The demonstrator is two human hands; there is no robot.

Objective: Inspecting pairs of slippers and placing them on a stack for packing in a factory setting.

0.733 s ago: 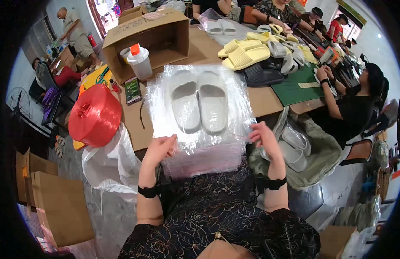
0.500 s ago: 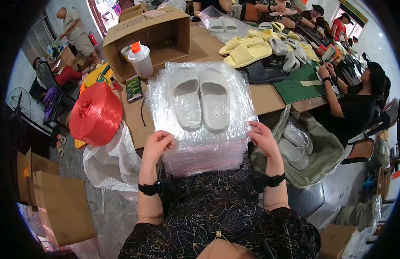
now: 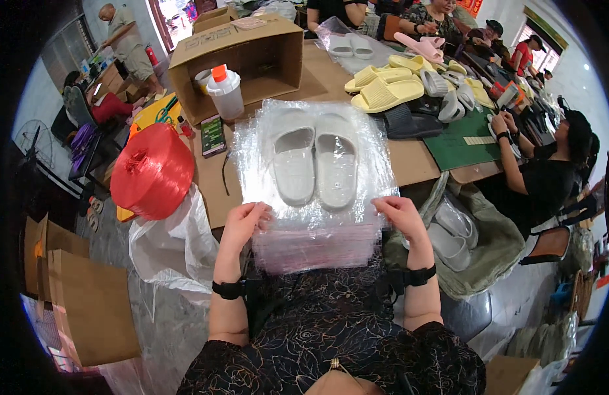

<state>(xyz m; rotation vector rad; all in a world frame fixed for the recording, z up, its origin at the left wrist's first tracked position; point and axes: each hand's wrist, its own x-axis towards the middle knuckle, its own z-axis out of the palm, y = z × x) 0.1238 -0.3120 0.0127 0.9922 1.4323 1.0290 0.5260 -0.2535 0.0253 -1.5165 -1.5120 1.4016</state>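
Observation:
A pair of white slide sandals (image 3: 314,164) lies side by side inside a clear plastic bag (image 3: 377,164) on top of a stack of clear bags (image 3: 317,247) at the near edge of the brown table (image 3: 409,161). My left hand (image 3: 244,222) pinches the bag's near left edge. My right hand (image 3: 400,214) grips its near right edge. Both wrists wear black bands.
A big red spool of twine (image 3: 153,171) sits at the table's left end above a white sack (image 3: 176,247). An open cardboard box (image 3: 242,56), a plastic bottle (image 3: 225,92), a phone (image 3: 213,135) and several yellow, grey and pink sandals (image 3: 409,85) lie beyond. A seated person (image 3: 548,164) works at right.
The bagged sandals have slid a little closer to me. My hands stay on the bag's near edge, the right one shifted slightly along it.

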